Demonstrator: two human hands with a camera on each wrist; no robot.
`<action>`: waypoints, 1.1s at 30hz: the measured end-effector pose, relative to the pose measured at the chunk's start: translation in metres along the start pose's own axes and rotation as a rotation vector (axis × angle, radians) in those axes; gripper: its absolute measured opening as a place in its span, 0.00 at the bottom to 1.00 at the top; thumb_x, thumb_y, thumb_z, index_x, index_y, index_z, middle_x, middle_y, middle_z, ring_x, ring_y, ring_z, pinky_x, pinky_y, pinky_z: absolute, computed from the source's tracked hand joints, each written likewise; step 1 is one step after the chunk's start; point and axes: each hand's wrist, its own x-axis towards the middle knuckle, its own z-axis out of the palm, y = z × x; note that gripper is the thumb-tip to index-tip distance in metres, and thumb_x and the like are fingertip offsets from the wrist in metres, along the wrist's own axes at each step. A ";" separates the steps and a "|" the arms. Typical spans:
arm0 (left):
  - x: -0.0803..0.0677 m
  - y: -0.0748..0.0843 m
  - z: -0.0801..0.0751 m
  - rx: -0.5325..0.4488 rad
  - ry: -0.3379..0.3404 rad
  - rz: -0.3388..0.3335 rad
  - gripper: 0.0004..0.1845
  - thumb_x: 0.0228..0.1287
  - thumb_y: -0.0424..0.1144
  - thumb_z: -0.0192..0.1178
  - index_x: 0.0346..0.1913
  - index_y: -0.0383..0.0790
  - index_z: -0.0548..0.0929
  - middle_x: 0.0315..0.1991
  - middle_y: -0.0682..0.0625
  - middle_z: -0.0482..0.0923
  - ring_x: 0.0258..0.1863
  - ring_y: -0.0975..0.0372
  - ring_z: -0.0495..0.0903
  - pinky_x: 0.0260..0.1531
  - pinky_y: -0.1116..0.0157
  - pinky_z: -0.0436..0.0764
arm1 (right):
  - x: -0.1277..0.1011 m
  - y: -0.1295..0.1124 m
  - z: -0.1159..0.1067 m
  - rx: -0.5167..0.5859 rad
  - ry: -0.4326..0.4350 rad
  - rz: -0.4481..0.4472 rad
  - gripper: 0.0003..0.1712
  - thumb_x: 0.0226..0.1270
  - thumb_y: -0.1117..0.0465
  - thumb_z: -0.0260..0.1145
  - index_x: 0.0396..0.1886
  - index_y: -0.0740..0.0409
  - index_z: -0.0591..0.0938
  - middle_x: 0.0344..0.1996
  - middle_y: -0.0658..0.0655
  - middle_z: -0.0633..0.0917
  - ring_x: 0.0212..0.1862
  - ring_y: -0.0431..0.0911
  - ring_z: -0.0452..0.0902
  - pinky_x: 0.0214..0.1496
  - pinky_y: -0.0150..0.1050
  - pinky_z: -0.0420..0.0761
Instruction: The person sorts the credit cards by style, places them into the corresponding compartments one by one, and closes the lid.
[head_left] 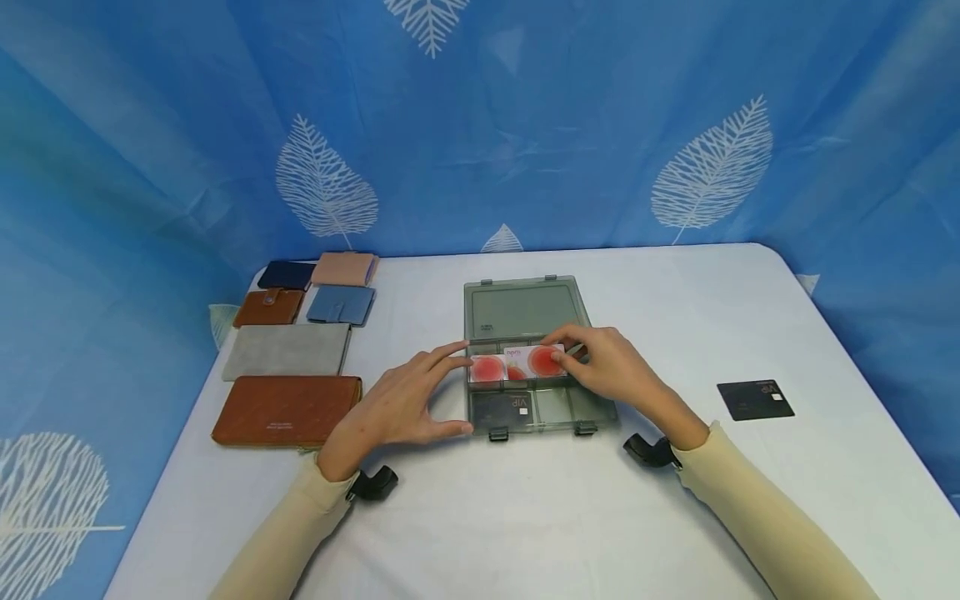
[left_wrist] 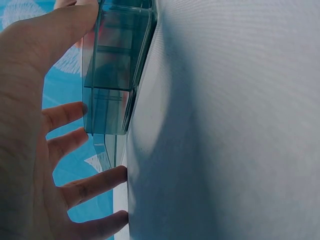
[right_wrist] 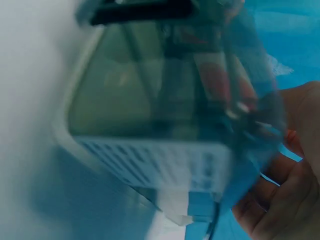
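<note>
Card (head_left: 517, 364), white with red circles, lies across the box (head_left: 525, 312) mid-desk; right hand (head_left: 611, 371) fingers pinch it, left hand (head_left: 397, 404) spread, steadying. It could jam on dividers.

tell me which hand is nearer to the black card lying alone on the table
Right. The right hand is at the organizer box, on the side toward the black card, pinching a white and red card. The left hand is at the box's far side.
</note>
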 end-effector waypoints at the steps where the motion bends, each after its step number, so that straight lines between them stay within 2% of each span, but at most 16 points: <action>1: 0.000 0.000 0.000 0.002 0.001 -0.002 0.50 0.59 0.72 0.71 0.81 0.54 0.70 0.86 0.53 0.57 0.73 0.48 0.74 0.52 0.42 0.85 | 0.000 0.000 0.002 -0.011 -0.006 -0.001 0.14 0.77 0.62 0.71 0.59 0.53 0.88 0.46 0.56 0.92 0.41 0.50 0.91 0.43 0.49 0.88; 11: 0.000 0.000 0.001 -0.004 0.004 -0.006 0.51 0.59 0.73 0.71 0.81 0.54 0.70 0.86 0.54 0.56 0.74 0.48 0.73 0.55 0.41 0.84 | 0.000 -0.004 0.014 -0.052 -0.005 -0.012 0.13 0.77 0.61 0.73 0.57 0.53 0.87 0.43 0.55 0.93 0.41 0.49 0.91 0.43 0.49 0.88; 16: -0.001 0.000 0.002 -0.007 0.004 -0.014 0.51 0.59 0.73 0.71 0.81 0.54 0.69 0.86 0.53 0.56 0.75 0.48 0.72 0.56 0.40 0.83 | -0.001 -0.005 0.020 -0.072 0.002 -0.050 0.11 0.77 0.61 0.72 0.56 0.50 0.89 0.47 0.53 0.93 0.45 0.48 0.91 0.44 0.49 0.87; 19: -0.002 0.000 0.003 -0.004 0.008 -0.010 0.51 0.59 0.73 0.71 0.81 0.55 0.69 0.86 0.54 0.56 0.74 0.48 0.73 0.55 0.41 0.83 | -0.002 -0.005 0.023 -0.107 0.020 -0.086 0.14 0.78 0.61 0.71 0.59 0.51 0.89 0.51 0.55 0.90 0.47 0.50 0.88 0.46 0.50 0.86; 22: -0.002 -0.001 0.004 0.001 0.014 -0.005 0.51 0.59 0.73 0.71 0.81 0.55 0.69 0.86 0.54 0.56 0.74 0.48 0.73 0.55 0.41 0.84 | -0.003 -0.006 0.025 -0.160 0.017 -0.111 0.17 0.79 0.59 0.70 0.64 0.54 0.88 0.55 0.59 0.86 0.47 0.51 0.85 0.44 0.49 0.83; 28: -0.002 -0.001 0.006 -0.003 0.022 -0.001 0.51 0.59 0.73 0.71 0.81 0.55 0.69 0.86 0.54 0.56 0.74 0.48 0.73 0.55 0.40 0.83 | -0.006 -0.009 0.029 -0.178 -0.072 -0.111 0.30 0.82 0.53 0.67 0.77 0.58 0.77 0.63 0.64 0.78 0.46 0.50 0.81 0.40 0.44 0.78; 33: -0.002 -0.001 0.006 0.000 0.012 -0.009 0.51 0.59 0.73 0.71 0.82 0.55 0.69 0.86 0.53 0.56 0.75 0.47 0.73 0.56 0.39 0.83 | -0.008 -0.013 0.032 -0.169 -0.122 -0.122 0.36 0.83 0.50 0.66 0.81 0.60 0.70 0.68 0.66 0.73 0.44 0.46 0.79 0.41 0.43 0.77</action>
